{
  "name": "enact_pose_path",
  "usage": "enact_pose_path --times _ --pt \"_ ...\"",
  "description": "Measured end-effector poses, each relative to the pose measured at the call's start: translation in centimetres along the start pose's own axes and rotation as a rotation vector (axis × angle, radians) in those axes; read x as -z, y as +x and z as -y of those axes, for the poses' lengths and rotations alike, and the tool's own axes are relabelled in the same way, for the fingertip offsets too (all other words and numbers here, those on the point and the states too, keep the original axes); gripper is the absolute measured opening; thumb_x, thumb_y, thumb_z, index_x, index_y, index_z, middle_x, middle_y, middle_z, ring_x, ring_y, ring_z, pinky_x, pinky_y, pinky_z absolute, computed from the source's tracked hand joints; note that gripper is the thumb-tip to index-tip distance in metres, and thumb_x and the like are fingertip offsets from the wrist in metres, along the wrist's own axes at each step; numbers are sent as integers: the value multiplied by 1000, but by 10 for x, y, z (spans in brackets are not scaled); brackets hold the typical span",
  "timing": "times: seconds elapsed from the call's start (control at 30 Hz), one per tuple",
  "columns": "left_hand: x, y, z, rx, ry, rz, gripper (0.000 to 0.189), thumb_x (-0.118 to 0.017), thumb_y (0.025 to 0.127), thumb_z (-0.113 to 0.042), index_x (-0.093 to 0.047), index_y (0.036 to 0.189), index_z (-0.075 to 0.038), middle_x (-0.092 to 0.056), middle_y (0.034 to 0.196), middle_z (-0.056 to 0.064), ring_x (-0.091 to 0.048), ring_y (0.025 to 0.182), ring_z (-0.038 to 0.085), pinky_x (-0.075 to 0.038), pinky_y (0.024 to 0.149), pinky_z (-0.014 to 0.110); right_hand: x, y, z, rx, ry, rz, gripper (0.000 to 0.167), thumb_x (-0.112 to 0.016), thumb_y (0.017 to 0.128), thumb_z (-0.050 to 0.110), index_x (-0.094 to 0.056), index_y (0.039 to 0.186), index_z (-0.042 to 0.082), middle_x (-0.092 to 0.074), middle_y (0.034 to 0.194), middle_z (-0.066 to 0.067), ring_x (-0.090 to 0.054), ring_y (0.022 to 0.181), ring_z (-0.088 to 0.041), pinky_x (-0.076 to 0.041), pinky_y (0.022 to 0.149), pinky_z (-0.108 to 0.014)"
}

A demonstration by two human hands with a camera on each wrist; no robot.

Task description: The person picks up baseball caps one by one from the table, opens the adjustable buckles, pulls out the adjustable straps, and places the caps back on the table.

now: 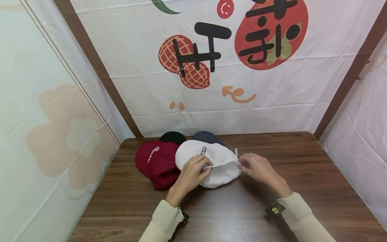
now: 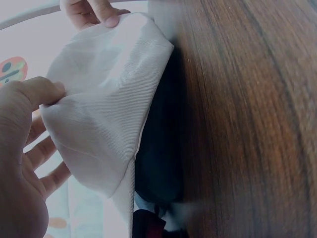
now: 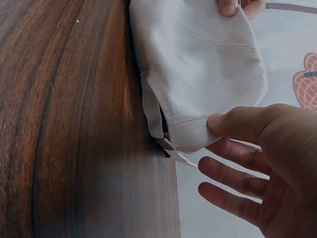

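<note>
A white baseball cap (image 1: 222, 173) with dark lettering is held between both hands, its crown folded inward. My left hand (image 1: 191, 170) pinches the cap's edge near the brim, thumb on the near side in the left wrist view. At the cap's back edge, my right hand (image 1: 257, 167) pinches the fabric between thumb and index finger; its other fingers are spread behind. The back strap (image 3: 166, 142) dangles beside that hand. Left of the white cap lies a dark red cap (image 1: 158, 164) with white lettering, partly covered by it.
Behind these two caps show a black cap part (image 1: 172, 137) and a dark grey-blue one (image 1: 207, 137). All lie toward the back left of the brown wooden table (image 1: 235, 215). A printed white cloth (image 1: 272, 101) hangs along the table's back edge, with more cloth at both sides.
</note>
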State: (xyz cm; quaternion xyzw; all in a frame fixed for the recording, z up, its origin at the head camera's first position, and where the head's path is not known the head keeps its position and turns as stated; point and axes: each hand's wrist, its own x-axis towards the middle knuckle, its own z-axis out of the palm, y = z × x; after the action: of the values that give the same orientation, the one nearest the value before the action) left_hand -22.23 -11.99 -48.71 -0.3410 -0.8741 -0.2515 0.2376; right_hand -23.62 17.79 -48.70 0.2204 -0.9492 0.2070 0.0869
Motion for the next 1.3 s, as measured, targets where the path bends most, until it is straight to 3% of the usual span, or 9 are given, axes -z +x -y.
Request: enact_pose_path --times 0.53,0.77,1.3 --pt "1 2 -1 -19 3 -96 10 -78 96 -10 -74 103 -15 -72 103 -3 -65 93 13 -55 81 33 0 0 -2 57 3 -179 6 -80 95 23 -77 96 19 -72 88 8 -66 78 -8 -54 67 -33" --pt "2 4 -1 -34 -2 -145 10 -78 95 -9 -75 102 -14 -72 101 -2 -66 93 14 -55 82 33 4 0 -1 52 13 -215 6 -79 96 24 -76 97 19 -73 89 9 -66 77 -7 -54 66 -32" --pt "8 11 -3 -67 -32 -191 6 -75 98 -10 -75 104 -11 -73 102 0 -68 95 17 -56 83 35 15 0 1 142 37 -367 8 -82 94 23 -75 95 19 -71 85 7 -70 75 -11 -58 65 -34"
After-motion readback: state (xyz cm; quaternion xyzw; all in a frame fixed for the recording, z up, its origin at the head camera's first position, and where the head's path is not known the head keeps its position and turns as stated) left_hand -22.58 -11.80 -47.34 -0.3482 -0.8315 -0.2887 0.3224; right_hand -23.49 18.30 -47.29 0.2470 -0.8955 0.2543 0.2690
